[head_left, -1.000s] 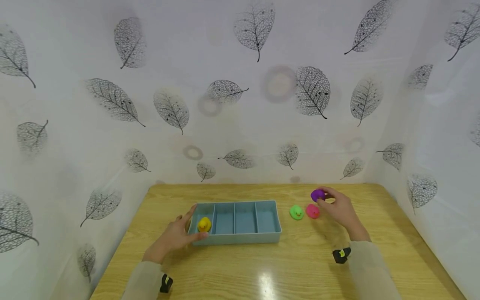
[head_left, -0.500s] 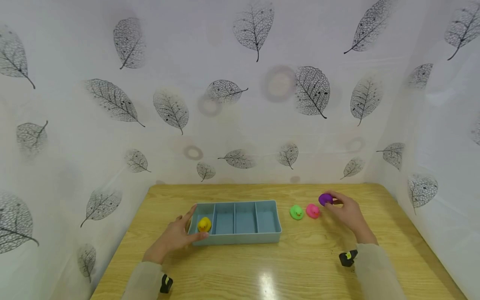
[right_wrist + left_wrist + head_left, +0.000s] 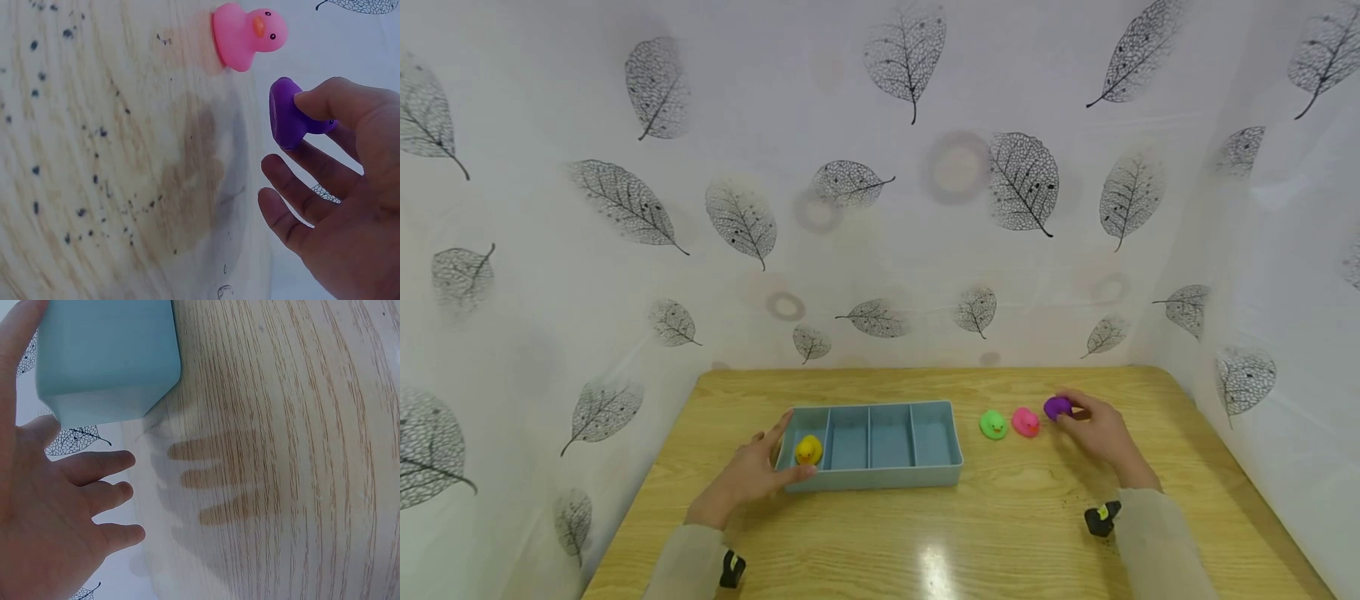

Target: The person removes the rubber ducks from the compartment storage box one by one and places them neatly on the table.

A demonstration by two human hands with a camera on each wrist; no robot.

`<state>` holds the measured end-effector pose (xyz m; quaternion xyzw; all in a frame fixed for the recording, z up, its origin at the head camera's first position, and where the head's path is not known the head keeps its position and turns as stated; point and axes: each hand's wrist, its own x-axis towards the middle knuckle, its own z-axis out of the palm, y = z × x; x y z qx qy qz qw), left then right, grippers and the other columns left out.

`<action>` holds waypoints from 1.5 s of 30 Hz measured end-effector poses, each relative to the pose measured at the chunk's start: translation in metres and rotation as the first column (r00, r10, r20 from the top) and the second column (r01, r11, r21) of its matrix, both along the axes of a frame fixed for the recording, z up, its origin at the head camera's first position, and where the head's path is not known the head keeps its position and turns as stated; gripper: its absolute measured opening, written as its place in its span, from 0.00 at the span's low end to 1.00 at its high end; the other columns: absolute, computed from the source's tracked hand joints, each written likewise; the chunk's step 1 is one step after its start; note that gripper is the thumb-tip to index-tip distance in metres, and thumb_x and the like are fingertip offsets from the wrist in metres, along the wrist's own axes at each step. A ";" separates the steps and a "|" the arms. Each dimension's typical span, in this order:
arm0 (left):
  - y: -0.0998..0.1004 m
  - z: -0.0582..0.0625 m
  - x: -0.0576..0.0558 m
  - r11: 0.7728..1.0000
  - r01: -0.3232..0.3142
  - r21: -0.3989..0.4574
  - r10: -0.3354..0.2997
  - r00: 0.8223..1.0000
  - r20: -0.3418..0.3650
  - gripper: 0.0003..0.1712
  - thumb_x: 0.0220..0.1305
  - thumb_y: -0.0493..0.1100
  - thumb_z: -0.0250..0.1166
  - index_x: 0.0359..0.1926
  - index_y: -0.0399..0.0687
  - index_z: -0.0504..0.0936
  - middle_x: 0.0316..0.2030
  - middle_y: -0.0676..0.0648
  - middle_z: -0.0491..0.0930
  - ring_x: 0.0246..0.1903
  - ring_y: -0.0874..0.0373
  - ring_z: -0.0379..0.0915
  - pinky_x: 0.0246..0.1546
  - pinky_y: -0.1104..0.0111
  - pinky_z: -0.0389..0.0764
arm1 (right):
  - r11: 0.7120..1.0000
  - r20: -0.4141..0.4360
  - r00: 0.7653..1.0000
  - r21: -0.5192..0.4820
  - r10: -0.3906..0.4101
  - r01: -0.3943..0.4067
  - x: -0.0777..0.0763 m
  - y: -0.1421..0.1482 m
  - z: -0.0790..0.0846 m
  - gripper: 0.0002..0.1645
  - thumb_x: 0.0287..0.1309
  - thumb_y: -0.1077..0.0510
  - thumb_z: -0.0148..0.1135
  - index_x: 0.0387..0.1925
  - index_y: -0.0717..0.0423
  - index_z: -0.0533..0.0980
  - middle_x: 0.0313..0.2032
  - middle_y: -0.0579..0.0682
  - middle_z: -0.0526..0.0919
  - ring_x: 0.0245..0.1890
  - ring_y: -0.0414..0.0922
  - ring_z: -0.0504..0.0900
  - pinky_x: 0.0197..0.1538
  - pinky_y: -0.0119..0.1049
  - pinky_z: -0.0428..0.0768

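Here, left hand [image 3: 754, 471] gripping tray [image 3: 880, 477], right hand [image 3: 1099, 429] pinching purple duck [image 3: 1056, 408], green duck [image 3: 993, 425] (head view only)

"What differs from a second ago?"
"The right hand [image 3: 1101, 431] sits farther right and lower in the head view, the purple duck [image 3: 1057, 408] with it."
"And relative to the pink duck [image 3: 1024, 422]?"
"Just to its right, no longer almost directly above."
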<state>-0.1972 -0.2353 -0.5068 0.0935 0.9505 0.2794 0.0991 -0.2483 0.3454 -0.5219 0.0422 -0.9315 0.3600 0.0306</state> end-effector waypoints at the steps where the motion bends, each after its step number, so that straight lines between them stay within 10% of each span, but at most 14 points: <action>1: 0.000 0.000 0.000 1.000 0.001 -0.003 -0.001 1.000 -0.003 0.66 0.62 0.70 0.72 0.87 0.58 0.42 0.71 0.15 0.60 0.69 0.13 0.59 0.61 0.28 0.75 | 1.000 0.000 1.000 0.012 0.001 -0.001 0.000 0.001 -0.001 0.29 0.70 0.58 0.67 0.68 0.66 0.75 0.61 0.74 0.81 0.52 0.64 0.85 0.52 0.56 0.84; 5: 0.000 -0.001 0.000 1.000 -0.001 -0.003 0.001 1.000 -0.007 0.66 0.62 0.70 0.72 0.87 0.58 0.42 0.67 0.16 0.69 0.70 0.13 0.58 0.60 0.29 0.76 | 0.999 0.015 1.000 0.041 0.004 -0.005 -0.001 0.004 -0.004 0.28 0.70 0.57 0.67 0.67 0.65 0.76 0.61 0.74 0.81 0.50 0.62 0.85 0.48 0.46 0.82; 15: 0.001 0.000 0.001 1.000 -0.001 0.002 0.001 1.000 0.000 0.66 0.62 0.69 0.72 0.87 0.59 0.42 0.50 0.25 0.83 0.72 0.14 0.55 0.61 0.27 0.74 | 0.999 0.026 1.000 0.033 0.013 -0.014 0.000 0.006 -0.012 0.26 0.70 0.60 0.66 0.65 0.66 0.77 0.62 0.76 0.79 0.53 0.67 0.85 0.56 0.63 0.83; 19: 0.001 0.000 0.002 1.000 -0.006 0.007 0.006 1.000 -0.006 0.66 0.62 0.69 0.73 0.86 0.58 0.43 0.58 0.21 0.79 0.71 0.13 0.55 0.61 0.27 0.74 | 0.999 0.020 1.000 0.027 0.019 -0.020 0.000 0.006 -0.012 0.27 0.70 0.60 0.67 0.65 0.68 0.76 0.62 0.76 0.79 0.54 0.68 0.84 0.58 0.65 0.82; 26: 0.001 0.000 0.001 1.000 -0.009 0.006 0.009 1.000 0.012 0.66 0.62 0.69 0.72 0.87 0.59 0.42 0.29 0.41 0.80 0.74 0.15 0.52 0.63 0.27 0.72 | 1.000 0.018 0.999 0.006 0.029 -0.030 0.001 0.006 -0.013 0.27 0.68 0.60 0.68 0.65 0.68 0.76 0.62 0.76 0.79 0.54 0.67 0.84 0.56 0.61 0.84; 30: 0.001 0.001 0.001 1.000 -0.006 0.009 0.006 1.000 -0.002 0.65 0.62 0.69 0.72 0.86 0.58 0.43 0.50 0.26 0.84 0.73 0.15 0.53 0.62 0.25 0.71 | 1.000 0.022 0.999 0.001 0.027 -0.027 0.001 0.006 -0.014 0.27 0.67 0.62 0.69 0.65 0.67 0.77 0.62 0.75 0.79 0.54 0.66 0.85 0.52 0.52 0.85; 34: 0.001 0.001 0.002 1.000 -0.006 0.015 0.006 1.000 -0.004 0.66 0.62 0.70 0.72 0.86 0.58 0.43 0.70 0.18 0.66 0.72 0.14 0.53 0.63 0.24 0.70 | 1.000 0.035 0.999 -0.006 0.021 -0.021 0.001 0.006 -0.016 0.27 0.66 0.64 0.68 0.65 0.66 0.77 0.60 0.76 0.80 0.52 0.64 0.85 0.45 0.41 0.83; 45: 0.001 0.001 0.001 1.000 -0.008 0.007 0.008 1.000 0.006 0.66 0.62 0.70 0.72 0.86 0.57 0.43 0.73 0.17 0.60 0.71 0.13 0.54 0.62 0.24 0.69 | 0.999 0.050 0.998 -0.019 0.029 -0.029 0.002 0.005 -0.015 0.28 0.67 0.65 0.66 0.66 0.66 0.75 0.61 0.78 0.79 0.53 0.63 0.85 0.42 0.35 0.81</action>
